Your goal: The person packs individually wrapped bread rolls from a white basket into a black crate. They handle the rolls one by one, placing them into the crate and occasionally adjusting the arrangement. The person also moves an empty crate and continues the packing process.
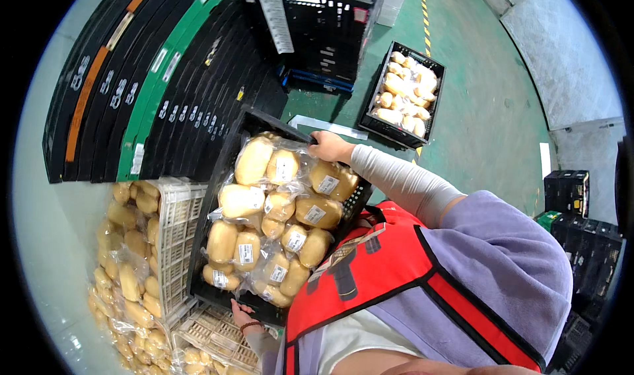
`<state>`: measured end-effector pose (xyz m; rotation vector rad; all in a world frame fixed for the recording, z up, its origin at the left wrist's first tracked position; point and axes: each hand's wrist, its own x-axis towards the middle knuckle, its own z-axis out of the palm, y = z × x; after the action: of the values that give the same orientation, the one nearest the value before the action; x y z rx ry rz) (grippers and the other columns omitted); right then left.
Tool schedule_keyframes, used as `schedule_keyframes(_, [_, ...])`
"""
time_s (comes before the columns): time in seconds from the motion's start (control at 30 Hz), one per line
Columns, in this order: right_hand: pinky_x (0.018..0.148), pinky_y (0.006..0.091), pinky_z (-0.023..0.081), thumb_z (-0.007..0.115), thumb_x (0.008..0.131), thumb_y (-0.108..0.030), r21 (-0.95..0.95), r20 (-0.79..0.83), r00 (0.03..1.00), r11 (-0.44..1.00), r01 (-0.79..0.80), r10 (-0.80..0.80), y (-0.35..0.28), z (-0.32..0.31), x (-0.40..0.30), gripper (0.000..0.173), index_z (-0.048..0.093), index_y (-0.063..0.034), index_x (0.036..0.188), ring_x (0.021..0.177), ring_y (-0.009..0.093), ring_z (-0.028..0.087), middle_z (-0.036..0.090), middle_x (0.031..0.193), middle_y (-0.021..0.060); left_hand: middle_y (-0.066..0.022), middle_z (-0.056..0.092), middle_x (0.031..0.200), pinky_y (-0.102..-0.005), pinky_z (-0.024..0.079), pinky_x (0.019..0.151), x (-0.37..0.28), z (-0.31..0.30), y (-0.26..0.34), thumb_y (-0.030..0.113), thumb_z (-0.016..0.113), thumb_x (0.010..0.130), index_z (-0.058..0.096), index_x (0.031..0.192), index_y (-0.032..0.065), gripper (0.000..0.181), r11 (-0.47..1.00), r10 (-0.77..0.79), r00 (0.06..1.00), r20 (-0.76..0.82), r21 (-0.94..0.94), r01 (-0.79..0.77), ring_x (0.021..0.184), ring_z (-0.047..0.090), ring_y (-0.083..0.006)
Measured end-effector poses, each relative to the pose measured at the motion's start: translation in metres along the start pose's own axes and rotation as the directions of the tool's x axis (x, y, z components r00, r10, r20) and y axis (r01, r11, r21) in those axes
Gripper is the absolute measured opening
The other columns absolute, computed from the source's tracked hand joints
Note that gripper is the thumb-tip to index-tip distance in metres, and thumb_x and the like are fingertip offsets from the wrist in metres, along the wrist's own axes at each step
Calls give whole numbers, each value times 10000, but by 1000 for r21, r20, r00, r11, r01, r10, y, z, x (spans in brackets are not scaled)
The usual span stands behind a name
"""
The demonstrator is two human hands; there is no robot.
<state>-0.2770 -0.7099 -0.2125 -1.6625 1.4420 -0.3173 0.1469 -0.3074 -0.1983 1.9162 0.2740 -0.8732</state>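
Note:
A black plastic crate point(364, 196) is tilted in front of my red apron point(376, 256). It holds many clear plastic bags of pale yellow potatoes point(319, 211), several with white printed labels. My right hand point(328, 147) grips the rim at the crate's upper end, its thumb over the edge. At the lower end my left hand point(241, 313), with a dark beaded bracelet at the wrist, holds the crate's rim; part of its fingers is hidden. Beneath and beside the crate are whitish plastic crates point(174, 236), one upright on its side wall.
More bagged potatoes point(129, 276) lie at the lower left. A tall stack of black and green folded crates point(148, 78) stands upper left. A large black container point(317, 33) stands behind. Another black crate of potatoes point(428, 132) rests on the green floor. Black crates point(589, 256) are stacked far right.

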Motion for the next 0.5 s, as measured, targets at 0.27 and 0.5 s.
schedule_keyframes(0.27, [835, 428, 480, 562, 760, -240, 128, -123, 989, 989, -70, 86, 128, -157, -67, 398, 588, 66, 1013, 914, 399, 622, 642, 918, 275, 25, 358, 498, -265, 303, 450, -121, 124, -21, 387, 601, 903, 408, 645, 142, 405, 985, 125, 990, 67, 110, -131, 448, 343, -106])
schedule_keyframes(0.5, [781, 452, 493, 531, 784, -195, 121, -164, 968, 978, -170, 188, 224, -359, -102, 297, 568, 50, 947, 830, 402, 634, 631, 867, 285, 32, 346, 534, -257, 300, 443, -254, 292, -48, 364, 606, 904, 414, 665, 138, 380, 983, 85, 970, 230, 141, -119, 470, 345, -100])
